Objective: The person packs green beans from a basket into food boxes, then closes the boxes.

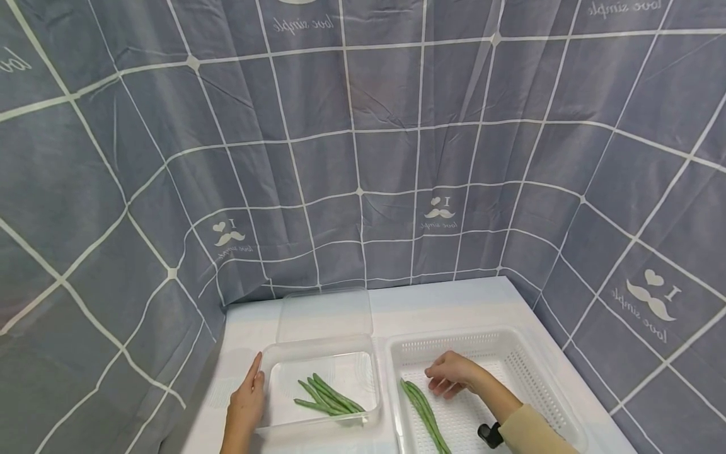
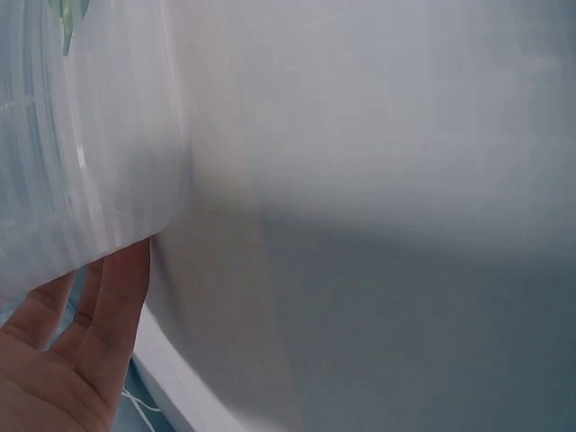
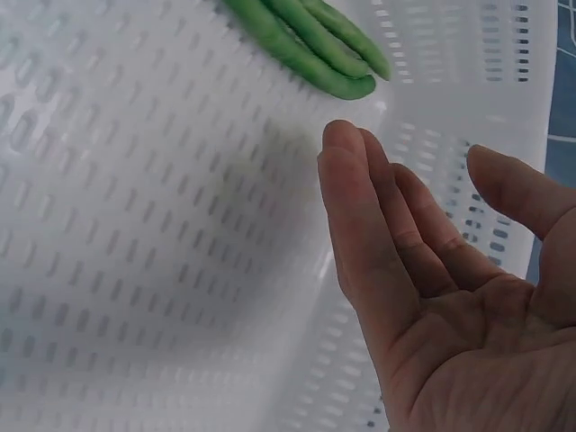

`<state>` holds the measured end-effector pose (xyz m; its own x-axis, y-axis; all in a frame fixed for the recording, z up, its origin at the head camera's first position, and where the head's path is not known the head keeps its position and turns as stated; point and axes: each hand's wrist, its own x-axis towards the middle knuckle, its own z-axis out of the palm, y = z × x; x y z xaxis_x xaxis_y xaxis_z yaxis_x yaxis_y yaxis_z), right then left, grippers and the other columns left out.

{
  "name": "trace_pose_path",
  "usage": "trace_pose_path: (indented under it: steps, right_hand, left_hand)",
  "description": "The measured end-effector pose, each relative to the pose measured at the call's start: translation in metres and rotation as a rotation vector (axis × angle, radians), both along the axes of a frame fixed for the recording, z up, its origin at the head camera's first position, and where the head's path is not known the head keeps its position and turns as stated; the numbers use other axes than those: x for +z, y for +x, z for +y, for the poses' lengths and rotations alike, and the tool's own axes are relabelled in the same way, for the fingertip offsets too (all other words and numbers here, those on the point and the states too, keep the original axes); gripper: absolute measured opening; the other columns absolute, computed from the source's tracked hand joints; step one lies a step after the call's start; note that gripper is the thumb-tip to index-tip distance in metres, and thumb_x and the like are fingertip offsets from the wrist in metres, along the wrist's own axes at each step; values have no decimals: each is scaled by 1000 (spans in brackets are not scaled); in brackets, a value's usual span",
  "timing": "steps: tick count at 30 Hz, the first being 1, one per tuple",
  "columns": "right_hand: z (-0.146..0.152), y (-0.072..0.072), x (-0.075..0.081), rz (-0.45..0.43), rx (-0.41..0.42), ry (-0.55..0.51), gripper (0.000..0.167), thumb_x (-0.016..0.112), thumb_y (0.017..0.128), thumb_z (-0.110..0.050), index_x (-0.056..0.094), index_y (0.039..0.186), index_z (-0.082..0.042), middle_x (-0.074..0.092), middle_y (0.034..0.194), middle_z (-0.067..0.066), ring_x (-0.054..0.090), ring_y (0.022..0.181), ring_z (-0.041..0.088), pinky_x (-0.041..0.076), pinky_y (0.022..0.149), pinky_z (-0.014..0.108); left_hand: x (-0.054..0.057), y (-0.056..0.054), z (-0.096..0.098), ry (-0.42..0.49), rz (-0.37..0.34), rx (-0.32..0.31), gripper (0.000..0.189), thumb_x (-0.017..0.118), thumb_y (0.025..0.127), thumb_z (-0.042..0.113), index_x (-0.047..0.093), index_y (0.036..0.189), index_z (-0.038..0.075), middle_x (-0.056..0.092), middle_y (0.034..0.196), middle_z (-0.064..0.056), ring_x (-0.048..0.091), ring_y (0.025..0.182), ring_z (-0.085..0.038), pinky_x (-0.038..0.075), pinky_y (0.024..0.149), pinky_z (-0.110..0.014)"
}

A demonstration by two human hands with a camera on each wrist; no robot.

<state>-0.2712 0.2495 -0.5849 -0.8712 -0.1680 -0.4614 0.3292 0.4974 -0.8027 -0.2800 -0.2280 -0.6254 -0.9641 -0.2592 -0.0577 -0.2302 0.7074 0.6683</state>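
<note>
In the head view my left hand (image 1: pixel 247 398) touches the left wall of a clear plastic container (image 1: pixel 317 345); its straight fingers (image 2: pixel 121 288) lie against the outside in the left wrist view. Several green beans (image 1: pixel 329 397) lie bunched inside that container, toward its front right. My right hand (image 1: pixel 454 373) hovers over a white perforated basket (image 1: pixel 454 336), holding nothing, fingers lightly bent and thumb apart. Close to its fingertips, a few more green beans (image 1: pixel 422 413) lie lengthwise along the basket's left side; the right wrist view shows the ends of these beans (image 3: pixel 310 45) just beyond the fingers.
A clear flat lid (image 1: pixel 324 315) lies behind the container on the white table (image 1: pixel 437 293). Container and basket stand side by side with a narrow gap. Grey checked curtains (image 1: pixel 391 157) enclose the table at the back and sides. A black wrist device (image 1: pixel 490 435) sits at my right wrist.
</note>
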Motion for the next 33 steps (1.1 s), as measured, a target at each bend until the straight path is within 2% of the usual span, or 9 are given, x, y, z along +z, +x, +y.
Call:
trace_pose_path:
  steps: [10, 17, 27, 33]
  right_hand:
    - [-5, 9, -7, -1, 47, 2, 27, 69, 100, -18, 75, 106, 8, 79, 86, 18, 77, 68, 17, 66, 64, 34]
    - [-12, 9, -15, 4, 49, -5, 23, 71, 97, -15, 76, 103, 7, 78, 85, 19, 78, 67, 18, 66, 61, 33]
    - [-24, 9, -21, 47, 63, 65, 10, 77, 87, -8, 79, 88, 1, 74, 70, 8, 64, 57, 9, 64, 56, 34]
    - [-30, 9, -20, 53, 61, 101, 7, 79, 86, -6, 78, 84, 0, 73, 68, 7, 65, 58, 11, 65, 59, 36]
  left_hand:
    - [-1, 0, 0, 12, 5, -2, 55, 30, 116, 40, 31, 168, 24, 49, 156, -28, 49, 138, -63, 42, 105, -81]
    - [0, 1, 1, 4, 13, 3, 55, 30, 116, 39, 32, 168, 22, 52, 153, -30, 51, 136, -63, 43, 104, -81]
    - [2, 1, 1, -1, 4, -13, 54, 30, 117, 39, 32, 168, 22, 53, 153, -30, 52, 135, -64, 44, 102, -81]
    - [2, 2, 2, -2, 1, -6, 54, 31, 116, 39, 32, 168, 22, 53, 152, -30, 52, 135, -63, 44, 102, -81]
